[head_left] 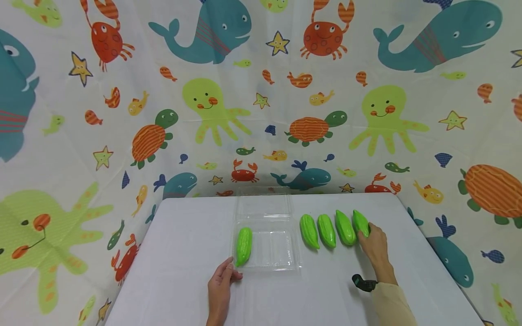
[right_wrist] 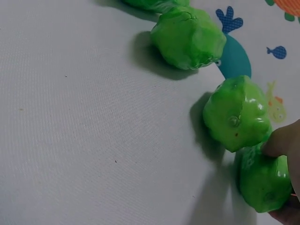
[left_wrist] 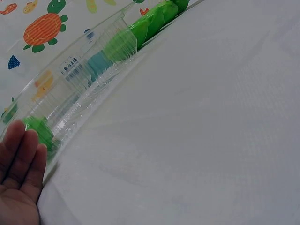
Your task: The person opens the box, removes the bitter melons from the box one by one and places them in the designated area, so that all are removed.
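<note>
At the right end of a row of green bitter melons, my right hand (head_left: 374, 246) grips the last bitter melon (head_left: 360, 222) by its near end. In the right wrist view, the thumb lies on top of this melon (right_wrist: 265, 180) and a finger is beneath it. My left hand (head_left: 221, 287) is at the near left corner of a clear plastic clamshell box (head_left: 272, 270), its fingers fairly straight along the wall in the left wrist view. One bitter melon (head_left: 244, 246) lies lengthwise on the left side inside the box.
The box's clear lid (head_left: 263, 206) lies folded back toward the far edge of the white table (head_left: 183, 244). Between box and right hand lie three more bitter melons (head_left: 326, 230) side by side. A sea-animal curtain (head_left: 253, 104) hangs behind the table.
</note>
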Available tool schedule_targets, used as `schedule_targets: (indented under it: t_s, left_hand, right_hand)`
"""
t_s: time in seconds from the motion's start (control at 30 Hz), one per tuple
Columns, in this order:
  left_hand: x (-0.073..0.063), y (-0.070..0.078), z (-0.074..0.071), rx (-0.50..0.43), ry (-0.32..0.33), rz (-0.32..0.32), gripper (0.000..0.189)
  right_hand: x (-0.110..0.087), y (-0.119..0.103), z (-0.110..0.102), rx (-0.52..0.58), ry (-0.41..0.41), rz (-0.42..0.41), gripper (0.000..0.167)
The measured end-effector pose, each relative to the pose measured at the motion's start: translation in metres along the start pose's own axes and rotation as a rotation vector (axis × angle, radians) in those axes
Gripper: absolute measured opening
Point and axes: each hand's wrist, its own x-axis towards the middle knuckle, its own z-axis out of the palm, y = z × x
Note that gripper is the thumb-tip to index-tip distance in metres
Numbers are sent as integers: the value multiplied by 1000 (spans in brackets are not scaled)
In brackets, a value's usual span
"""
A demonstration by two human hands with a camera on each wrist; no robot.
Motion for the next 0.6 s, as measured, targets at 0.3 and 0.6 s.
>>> schedule_targets:
  t_s: [0.3, 0.6]
  left_hand:
    - [1, -1, 0, -3, -4, -6, 37]
    - [1, -1, 1, -3, -5, -4, 37]
  right_hand:
    - [0, 0, 0, -2, -24, 17, 58]
    - [-1, 1, -2, -2, 10, 13, 56]
